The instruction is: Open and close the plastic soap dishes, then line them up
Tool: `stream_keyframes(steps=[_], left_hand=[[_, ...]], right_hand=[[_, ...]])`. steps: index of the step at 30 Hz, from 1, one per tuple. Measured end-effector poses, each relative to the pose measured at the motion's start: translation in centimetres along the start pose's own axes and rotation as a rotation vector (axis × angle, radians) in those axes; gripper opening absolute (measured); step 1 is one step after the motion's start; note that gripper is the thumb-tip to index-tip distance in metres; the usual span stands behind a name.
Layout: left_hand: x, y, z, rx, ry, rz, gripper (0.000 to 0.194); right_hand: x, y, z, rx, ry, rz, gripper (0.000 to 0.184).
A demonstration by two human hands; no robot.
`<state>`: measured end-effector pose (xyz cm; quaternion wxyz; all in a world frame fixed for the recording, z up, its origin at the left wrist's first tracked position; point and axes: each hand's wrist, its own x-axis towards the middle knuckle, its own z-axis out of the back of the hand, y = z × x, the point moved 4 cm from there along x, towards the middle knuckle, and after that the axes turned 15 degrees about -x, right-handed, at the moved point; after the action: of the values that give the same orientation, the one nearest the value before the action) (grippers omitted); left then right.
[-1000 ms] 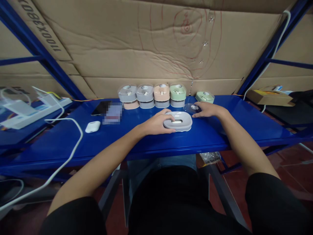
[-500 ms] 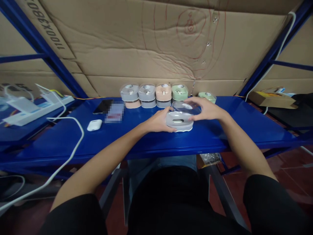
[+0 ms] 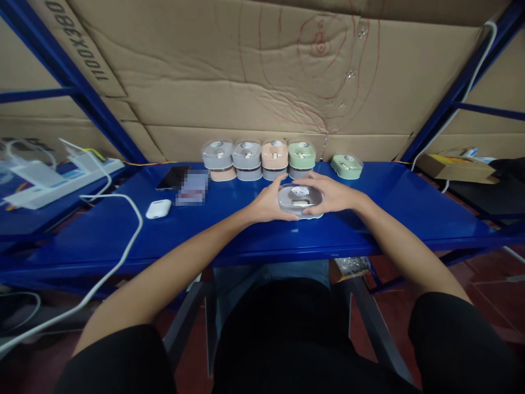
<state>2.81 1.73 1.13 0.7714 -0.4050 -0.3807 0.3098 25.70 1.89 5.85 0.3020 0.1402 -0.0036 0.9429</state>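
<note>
A small grey rounded box (image 3: 291, 207) sits on the blue table in front of me. Its clear lid (image 3: 297, 191), marked with a round white sticker, lies over the top. My left hand (image 3: 267, 203) is wrapped round the box's left side, thumb low at the front. From the right, my right hand (image 3: 333, 194) grips the lid, its thumb at the front and its fingers at the back. Whether the lid is fully seated cannot be made out. Just behind stand stacked boxes of the same kind, with a green one (image 3: 302, 156) nearest.
Grey boxes (image 3: 246, 155) and a peach box (image 3: 274, 155) stand along the back, stacked in twos. A single green box (image 3: 347, 167) is farther right. Left lie a white earphone case (image 3: 158, 209), a dark phone (image 3: 173, 178) and a white cable (image 3: 118, 257). Cardboard (image 3: 197, 82) walls the back.
My right hand has brought the clear lid down and left onto the grey box. The left hand stays on the box, and the single green box behind is now uncovered.
</note>
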Motion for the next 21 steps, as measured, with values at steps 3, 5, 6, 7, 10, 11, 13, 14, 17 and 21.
stream_keyframes(steps=[3, 5, 6, 7, 10, 11, 13, 14, 17, 21], left_hand=[[-0.01, 0.03, 0.05, -0.012, 0.003, -0.006, 0.147], [0.01, 0.11, 0.10, -0.019, 0.005, -0.008, 0.146], [0.02, 0.18, 0.13, -0.018, 0.004, -0.005, 0.146], [0.04, 0.28, 0.15, -0.015, 0.004, 0.000, 0.145], [0.09, 0.59, 0.18, -0.018, 0.012, 0.015, 0.145], [0.10, 0.65, 0.18, -0.024, 0.015, 0.014, 0.144], [0.12, 0.70, 0.15, -0.030, 0.026, 0.010, 0.143], [0.12, 0.72, 0.15, -0.028, 0.030, 0.010, 0.142], [0.15, 0.79, 0.18, -0.021, 0.036, 0.025, 0.143], [0.18, 0.82, 0.24, -0.020, 0.026, 0.037, 0.147]], right_hand=[[-0.16, 0.00, -0.13, 0.010, 0.003, 0.006, 0.099], [-0.20, 0.03, -0.19, 0.020, -0.013, 0.019, 0.099], [-0.20, 0.03, -0.21, 0.022, -0.022, 0.026, 0.099], [-0.19, 0.01, -0.24, 0.021, -0.027, 0.029, 0.098], [-0.13, -0.05, -0.33, 0.008, -0.019, 0.023, 0.098], [-0.11, -0.05, -0.35, 0.006, -0.014, 0.018, 0.098], [-0.12, 0.03, -0.37, 0.003, -0.006, 0.009, 0.100], [-0.13, 0.09, -0.38, 0.003, -0.002, 0.006, 0.101], [-0.18, 0.29, -0.50, -0.003, 0.006, -0.003, 0.104], [-0.27, 0.27, -0.67, -0.013, 0.012, -0.018, 0.107]])
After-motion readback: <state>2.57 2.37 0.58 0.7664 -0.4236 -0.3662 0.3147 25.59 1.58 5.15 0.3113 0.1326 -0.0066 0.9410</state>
